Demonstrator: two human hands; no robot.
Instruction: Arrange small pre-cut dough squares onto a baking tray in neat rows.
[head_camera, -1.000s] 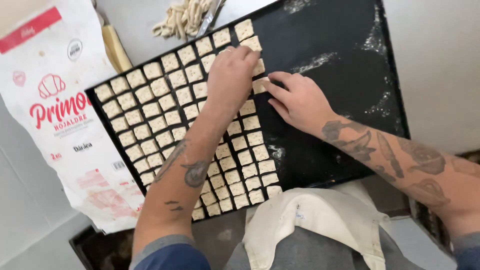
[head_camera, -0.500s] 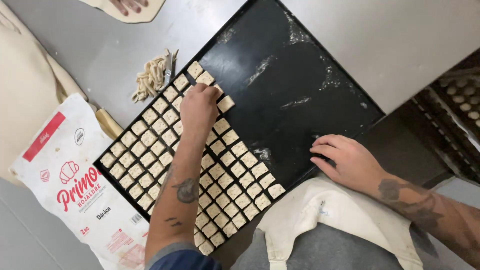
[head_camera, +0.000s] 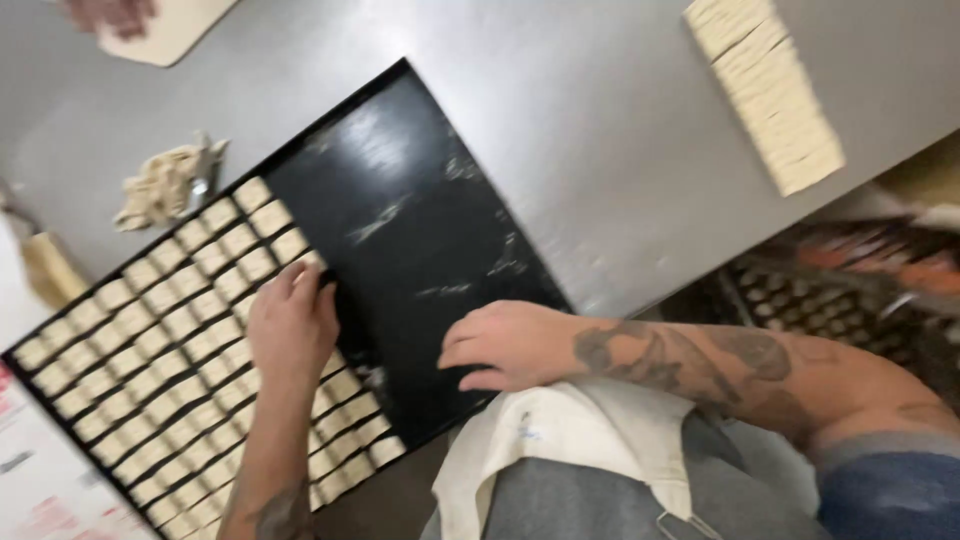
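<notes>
Head view: left hand (head_camera: 292, 330) lies flat and empty-fingered on dough squares (head_camera: 160, 340) filling the black tray's (head_camera: 420, 240) left half, right hand (head_camera: 505, 345) relaxed open at its near edge; even, gap-free rows matter.

We see a black baking tray (head_camera: 420, 230) streaked with white flour marks, its lower left part covered by a grid of pale beige dough squares (head_camera: 170, 340). The table (head_camera: 560, 110) is plain grey metal. At the upper right lies a cream strip of scored dough (head_camera: 765, 85), and at the upper left a tan heap of dough scraps (head_camera: 165, 185). Our right forearm (head_camera: 700, 365) carries dark tattoo patterns; the apron (head_camera: 560, 440) at the bottom is off-white over grey cloth, beside a blue sleeve (head_camera: 890, 495).
</notes>
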